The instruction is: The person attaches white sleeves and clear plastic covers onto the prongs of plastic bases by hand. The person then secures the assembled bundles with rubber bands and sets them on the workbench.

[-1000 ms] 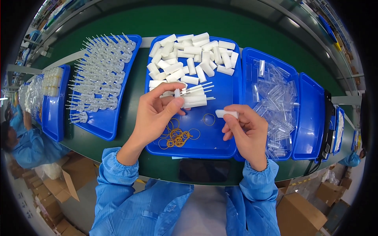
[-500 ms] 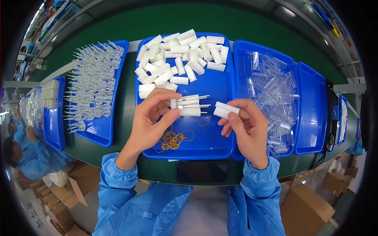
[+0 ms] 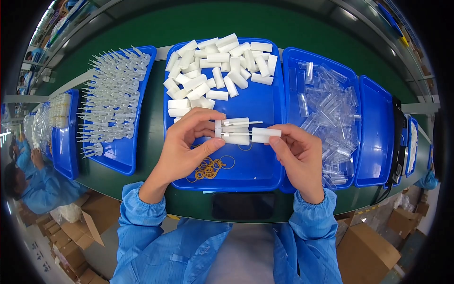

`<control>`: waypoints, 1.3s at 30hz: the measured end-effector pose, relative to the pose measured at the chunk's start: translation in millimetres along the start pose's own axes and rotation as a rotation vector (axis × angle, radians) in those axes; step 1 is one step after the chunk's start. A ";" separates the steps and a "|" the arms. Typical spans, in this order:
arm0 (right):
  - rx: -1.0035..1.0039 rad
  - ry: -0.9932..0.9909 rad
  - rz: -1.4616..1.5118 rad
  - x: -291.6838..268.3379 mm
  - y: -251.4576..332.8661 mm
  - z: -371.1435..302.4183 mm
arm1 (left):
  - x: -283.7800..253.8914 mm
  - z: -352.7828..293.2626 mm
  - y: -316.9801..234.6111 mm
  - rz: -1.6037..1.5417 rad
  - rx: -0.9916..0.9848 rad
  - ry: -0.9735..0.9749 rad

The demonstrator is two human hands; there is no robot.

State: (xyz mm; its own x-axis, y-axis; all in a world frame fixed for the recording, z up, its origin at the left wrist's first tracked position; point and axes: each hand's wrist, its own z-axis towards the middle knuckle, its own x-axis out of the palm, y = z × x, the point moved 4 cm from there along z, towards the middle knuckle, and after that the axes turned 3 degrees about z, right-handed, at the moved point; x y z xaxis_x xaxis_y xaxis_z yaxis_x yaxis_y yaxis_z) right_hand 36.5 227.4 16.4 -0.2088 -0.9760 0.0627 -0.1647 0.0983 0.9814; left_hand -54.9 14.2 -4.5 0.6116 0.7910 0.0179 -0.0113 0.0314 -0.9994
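Left hand (image 3: 188,139) grips a pronged fitting (image 3: 218,128) — right hand (image 3: 301,149) pinches a white block (image 3: 261,135).

The left hand (image 3: 186,140) is covering part of the rim of the white pronged piece (image 3: 218,128). The right hand (image 3: 302,154) is hiding one end of a white block (image 3: 261,134); whether its other end is taking in a prong seems too fine to tell. In the pile (image 3: 218,57), upper blocks are burying lower ones. Clear plastic pieces (image 3: 332,111) are merging where they overlap. A co-worker (image 3: 46,184) is blurring at far left. The lower edge is cutting off the blue jacket (image 3: 151,253).
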 end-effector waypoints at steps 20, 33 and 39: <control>-0.405 -0.114 -0.700 29.2 22.8 9.9 | -18.5 2.6 -9.4 -0.020 0.096 -0.177; -0.658 0.082 -1.313 87.5 5.1 71.9 | -39.5 0.3 -9.3 -0.191 0.065 -0.493; -0.539 0.129 -0.895 54.8 28.3 34.3 | -36.1 -1.5 -13.5 -0.127 0.063 -0.387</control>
State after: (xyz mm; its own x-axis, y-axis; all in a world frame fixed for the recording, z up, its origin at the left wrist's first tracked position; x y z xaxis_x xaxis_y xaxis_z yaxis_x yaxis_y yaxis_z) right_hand -12.6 183.4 41.4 -0.1138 -0.6660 -0.7372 0.2493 -0.7375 0.6277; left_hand -75.7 -15.7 8.3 0.2688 0.9495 0.1621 -0.0108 0.1712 -0.9852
